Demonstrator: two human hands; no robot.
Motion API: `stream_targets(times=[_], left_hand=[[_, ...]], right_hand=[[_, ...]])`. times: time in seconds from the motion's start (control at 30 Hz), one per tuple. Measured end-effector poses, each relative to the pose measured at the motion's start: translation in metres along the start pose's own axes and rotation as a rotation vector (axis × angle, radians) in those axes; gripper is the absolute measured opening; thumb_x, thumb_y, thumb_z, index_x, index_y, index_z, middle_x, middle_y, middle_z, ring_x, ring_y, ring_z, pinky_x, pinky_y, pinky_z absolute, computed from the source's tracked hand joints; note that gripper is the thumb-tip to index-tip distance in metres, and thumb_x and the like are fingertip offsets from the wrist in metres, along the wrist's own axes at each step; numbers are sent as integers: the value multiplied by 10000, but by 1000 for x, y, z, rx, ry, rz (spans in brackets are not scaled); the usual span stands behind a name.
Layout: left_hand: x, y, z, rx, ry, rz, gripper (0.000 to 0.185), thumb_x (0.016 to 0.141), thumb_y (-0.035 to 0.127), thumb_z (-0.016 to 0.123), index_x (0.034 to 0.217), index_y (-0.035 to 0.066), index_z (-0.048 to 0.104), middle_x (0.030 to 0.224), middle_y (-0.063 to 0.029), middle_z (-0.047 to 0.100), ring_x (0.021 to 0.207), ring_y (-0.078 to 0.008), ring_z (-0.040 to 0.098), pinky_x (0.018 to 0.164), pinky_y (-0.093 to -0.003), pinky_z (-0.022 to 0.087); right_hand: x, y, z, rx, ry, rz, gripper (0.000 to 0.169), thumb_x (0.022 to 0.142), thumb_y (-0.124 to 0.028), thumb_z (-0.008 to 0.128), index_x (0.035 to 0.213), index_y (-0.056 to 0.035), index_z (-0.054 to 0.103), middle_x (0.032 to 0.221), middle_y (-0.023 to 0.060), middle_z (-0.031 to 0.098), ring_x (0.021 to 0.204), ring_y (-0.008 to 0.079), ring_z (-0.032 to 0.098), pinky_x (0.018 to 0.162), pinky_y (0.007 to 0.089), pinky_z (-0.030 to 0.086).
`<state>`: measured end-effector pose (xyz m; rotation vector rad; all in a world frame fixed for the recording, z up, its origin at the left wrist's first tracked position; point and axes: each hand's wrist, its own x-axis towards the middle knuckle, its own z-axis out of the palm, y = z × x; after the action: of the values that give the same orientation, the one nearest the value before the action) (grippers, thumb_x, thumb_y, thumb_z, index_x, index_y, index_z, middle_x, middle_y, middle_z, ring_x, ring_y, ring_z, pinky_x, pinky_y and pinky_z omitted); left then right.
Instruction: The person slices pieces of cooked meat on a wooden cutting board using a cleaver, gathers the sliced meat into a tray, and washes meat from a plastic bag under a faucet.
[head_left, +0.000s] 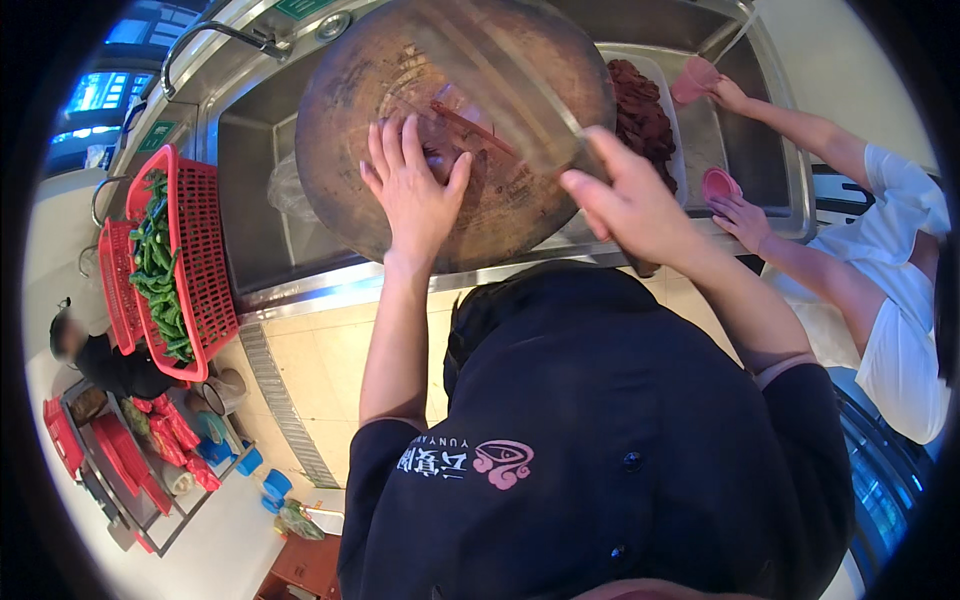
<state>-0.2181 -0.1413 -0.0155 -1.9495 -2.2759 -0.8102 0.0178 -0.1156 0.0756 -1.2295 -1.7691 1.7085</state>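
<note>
A thick round wooden chopping block (337, 161) lies across the sink before me. My left hand (416, 180) is spread over it, fingers apart, beside a small dark, glossy piece (441, 161) that looks like meat. A thin dark red strip (476, 127) runs across the block. My right hand (637, 195) grips the handle of a broad cleaver (517, 90). Motion blurs the blade, which hangs over the block's right part and hides the wood under it. Right of the block, a white plastic tub (679, 161) holds a heap of dark red sliced meat (641, 120).
At right a person's hands (739, 217) hold a pink cup (694, 79) and touch a pink bowl (720, 184) in the sink (784, 127). Left stand red plastic baskets (199, 225) with green peppers (157, 270) and a faucet (217, 28). Another person (120, 367) is beyond.
</note>
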Motion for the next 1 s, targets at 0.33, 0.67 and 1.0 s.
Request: stream_targets(times=[0.33, 0.67, 1.0], left_hand=[[121, 34, 19, 99, -849, 752, 349, 677, 52, 725, 1011, 94, 632, 1073, -91, 631, 1060, -312, 588, 875, -426, 471], [87, 54, 44, -329, -321, 649, 526, 659, -47, 634, 1172, 55, 581, 1190, -164, 564, 1142, -362, 516, 985, -426, 425], [52, 14, 15, -306, -196, 459, 301, 797, 95, 662, 1091, 62, 610, 1144, -127, 564, 1114, -339, 520, 973, -439, 404]], right_hand=[[-16, 54, -39, 339, 155, 27, 116, 937, -123, 513, 965, -28, 454, 650, 14, 473, 451, 92, 463, 405, 252, 394], [-27, 57, -72, 231, 238, 47, 197, 944, -149, 518, 1086, -16, 492, 665, 14, 498, 467, 88, 489, 425, 256, 410], [-21, -18, -67, -400, -18, 61, 293, 926, -209, 523, 1128, 1, 491, 775, 174, 607, 681, 285, 603, 648, 389, 468]])
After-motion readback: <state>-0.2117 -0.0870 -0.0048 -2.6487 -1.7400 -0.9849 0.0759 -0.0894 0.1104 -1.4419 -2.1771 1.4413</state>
